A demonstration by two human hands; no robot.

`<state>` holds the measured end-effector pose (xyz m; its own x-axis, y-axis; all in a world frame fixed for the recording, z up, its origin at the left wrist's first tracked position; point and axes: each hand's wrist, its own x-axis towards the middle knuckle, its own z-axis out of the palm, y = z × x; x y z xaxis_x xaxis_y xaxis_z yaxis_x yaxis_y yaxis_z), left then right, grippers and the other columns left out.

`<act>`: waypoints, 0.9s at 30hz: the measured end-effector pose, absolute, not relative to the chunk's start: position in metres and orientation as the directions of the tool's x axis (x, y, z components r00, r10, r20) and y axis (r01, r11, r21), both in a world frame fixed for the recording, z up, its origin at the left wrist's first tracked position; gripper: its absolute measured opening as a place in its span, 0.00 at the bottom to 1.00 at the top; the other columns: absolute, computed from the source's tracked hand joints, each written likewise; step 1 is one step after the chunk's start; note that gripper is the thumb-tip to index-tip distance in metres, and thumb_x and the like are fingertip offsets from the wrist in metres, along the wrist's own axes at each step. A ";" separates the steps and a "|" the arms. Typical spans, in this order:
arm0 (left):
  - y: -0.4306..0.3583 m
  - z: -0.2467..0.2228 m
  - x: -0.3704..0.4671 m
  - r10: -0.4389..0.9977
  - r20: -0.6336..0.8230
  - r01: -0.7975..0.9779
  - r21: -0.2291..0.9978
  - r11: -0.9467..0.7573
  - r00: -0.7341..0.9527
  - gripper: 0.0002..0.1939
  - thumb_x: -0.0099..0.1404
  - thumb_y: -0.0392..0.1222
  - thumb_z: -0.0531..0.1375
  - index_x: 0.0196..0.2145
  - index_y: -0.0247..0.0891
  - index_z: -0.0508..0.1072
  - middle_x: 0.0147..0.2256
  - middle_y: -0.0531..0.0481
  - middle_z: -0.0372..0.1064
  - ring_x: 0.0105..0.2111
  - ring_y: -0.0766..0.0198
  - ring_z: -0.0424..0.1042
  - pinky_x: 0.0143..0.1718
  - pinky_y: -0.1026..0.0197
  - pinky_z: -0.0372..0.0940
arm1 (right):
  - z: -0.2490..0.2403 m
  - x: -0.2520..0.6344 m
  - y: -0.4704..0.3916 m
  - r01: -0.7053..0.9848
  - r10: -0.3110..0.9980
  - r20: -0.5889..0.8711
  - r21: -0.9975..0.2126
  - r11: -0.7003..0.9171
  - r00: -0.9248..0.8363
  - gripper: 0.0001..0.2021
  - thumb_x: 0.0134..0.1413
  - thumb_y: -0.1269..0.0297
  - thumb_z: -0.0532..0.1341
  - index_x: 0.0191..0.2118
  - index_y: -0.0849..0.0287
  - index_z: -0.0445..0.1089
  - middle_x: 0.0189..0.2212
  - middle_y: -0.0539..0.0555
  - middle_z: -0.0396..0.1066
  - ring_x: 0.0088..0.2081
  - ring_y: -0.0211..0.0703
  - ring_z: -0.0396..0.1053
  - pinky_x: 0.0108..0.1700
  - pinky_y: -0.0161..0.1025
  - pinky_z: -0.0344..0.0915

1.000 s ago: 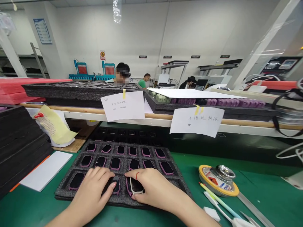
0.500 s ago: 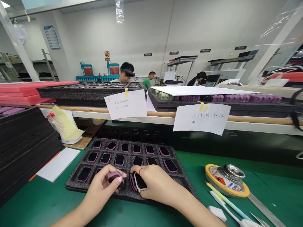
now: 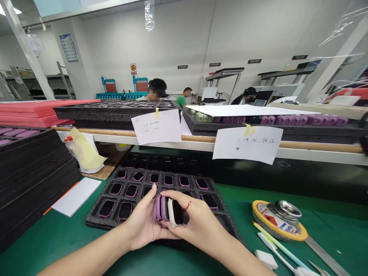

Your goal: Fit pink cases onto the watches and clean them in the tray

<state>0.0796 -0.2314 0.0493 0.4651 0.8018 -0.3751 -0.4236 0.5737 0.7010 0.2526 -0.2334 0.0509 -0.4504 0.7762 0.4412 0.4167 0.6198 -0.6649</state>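
My right hand (image 3: 198, 214) grips a short row of watch cases, with a white one (image 3: 175, 212) at its right end and purple ones (image 3: 160, 208) to the left, faces side by side. My left hand (image 3: 143, 222) cups the row from the left, its thumb up beside the purple cases and its lower fingers reaching underneath. Both hands are over the front of a dark foam tray (image 3: 100, 203), whose compartments hold purple watch cases with black faces. The hands hide part of the front row.
Stacked black foam trays (image 3: 34, 180) stand at left, near a white pad (image 3: 77, 196). At right lie a yellow-rimmed round dish (image 3: 278, 220), a toothbrush (image 3: 273, 249), a white block (image 3: 266, 259) and tweezers. A shelf edge (image 3: 198, 142) with paper notes crosses behind; people sit beyond.
My left hand has moved right and opened out against the row; the purple case it held apart is now with the others. The row is raised slightly. The view has shifted a little.
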 end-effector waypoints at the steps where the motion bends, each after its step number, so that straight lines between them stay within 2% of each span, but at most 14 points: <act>1: -0.229 0.047 0.080 0.778 -0.360 -0.418 0.686 0.595 0.516 0.30 0.69 0.63 0.53 0.43 0.31 0.76 0.33 0.40 0.75 0.32 0.55 0.76 0.37 0.52 0.71 | 0.044 0.252 -0.229 0.424 0.790 0.425 -0.677 0.602 -0.442 0.29 0.46 0.72 0.70 0.56 0.54 0.68 0.50 0.53 0.78 0.49 0.49 0.77 0.53 0.43 0.72; 3: -0.225 0.041 0.078 0.762 -0.325 -0.428 0.674 0.602 0.561 0.27 0.69 0.61 0.53 0.44 0.33 0.76 0.32 0.43 0.75 0.28 0.60 0.75 0.39 0.53 0.71 | 0.031 0.252 -0.222 0.430 0.807 0.404 -0.695 0.576 -0.430 0.33 0.43 0.72 0.73 0.57 0.54 0.67 0.51 0.55 0.77 0.49 0.51 0.77 0.52 0.46 0.73; 6: -0.223 0.028 0.073 0.778 -0.306 -0.443 0.682 0.581 0.550 0.20 0.64 0.56 0.63 0.42 0.36 0.76 0.32 0.48 0.75 0.24 0.68 0.70 0.36 0.59 0.70 | 0.014 0.248 -0.216 0.394 0.807 0.410 -0.719 0.573 -0.425 0.40 0.39 0.74 0.75 0.60 0.51 0.64 0.56 0.55 0.73 0.54 0.51 0.74 0.56 0.46 0.71; 9: -0.224 0.020 0.071 0.804 -0.289 -0.464 0.695 0.550 0.519 0.22 0.57 0.53 0.70 0.46 0.41 0.75 0.38 0.50 0.76 0.31 0.68 0.72 0.34 0.66 0.66 | 0.005 0.244 -0.216 0.343 0.803 0.441 -0.741 0.578 -0.401 0.41 0.40 0.70 0.76 0.61 0.51 0.62 0.57 0.56 0.73 0.56 0.50 0.73 0.60 0.47 0.68; 12: -0.224 0.019 0.075 0.825 -0.274 -0.481 0.705 0.522 0.494 0.23 0.58 0.54 0.70 0.49 0.45 0.75 0.40 0.52 0.75 0.35 0.68 0.72 0.33 0.68 0.64 | 0.001 0.243 -0.216 0.289 0.791 0.485 -0.749 0.596 -0.373 0.41 0.43 0.67 0.75 0.63 0.50 0.59 0.54 0.55 0.75 0.53 0.48 0.75 0.57 0.45 0.70; 16: -0.224 0.019 0.077 0.838 -0.257 -0.471 0.730 0.495 0.482 0.24 0.57 0.55 0.71 0.48 0.44 0.76 0.38 0.52 0.74 0.37 0.67 0.71 0.33 0.68 0.63 | -0.002 0.244 -0.215 0.236 0.757 0.552 -0.731 0.641 -0.348 0.41 0.44 0.66 0.75 0.63 0.50 0.59 0.53 0.55 0.75 0.53 0.49 0.75 0.57 0.45 0.70; 21: -0.221 0.018 0.073 0.823 -0.177 -0.405 0.803 0.438 0.540 0.25 0.56 0.61 0.69 0.43 0.41 0.77 0.34 0.52 0.72 0.32 0.69 0.69 0.34 0.66 0.64 | -0.004 0.245 -0.217 0.183 0.720 0.615 -0.706 0.685 -0.321 0.41 0.45 0.65 0.75 0.63 0.49 0.59 0.52 0.55 0.76 0.51 0.47 0.77 0.55 0.42 0.71; 23: -0.220 0.017 0.071 0.798 -0.133 -0.349 0.848 0.398 0.588 0.26 0.52 0.58 0.72 0.44 0.40 0.77 0.35 0.51 0.73 0.35 0.67 0.70 0.39 0.65 0.65 | -0.005 0.245 -0.218 0.159 0.715 0.628 -0.707 0.689 -0.306 0.40 0.45 0.65 0.75 0.63 0.49 0.58 0.53 0.55 0.75 0.52 0.48 0.76 0.56 0.43 0.71; 27: -0.219 0.019 0.070 0.793 -0.113 -0.216 0.931 0.295 0.598 0.27 0.48 0.44 0.77 0.46 0.40 0.76 0.39 0.51 0.73 0.41 0.62 0.71 0.45 0.60 0.66 | -0.006 0.244 -0.219 0.118 0.711 0.640 -0.714 0.690 -0.291 0.40 0.47 0.63 0.74 0.64 0.49 0.58 0.52 0.55 0.76 0.54 0.49 0.75 0.55 0.45 0.72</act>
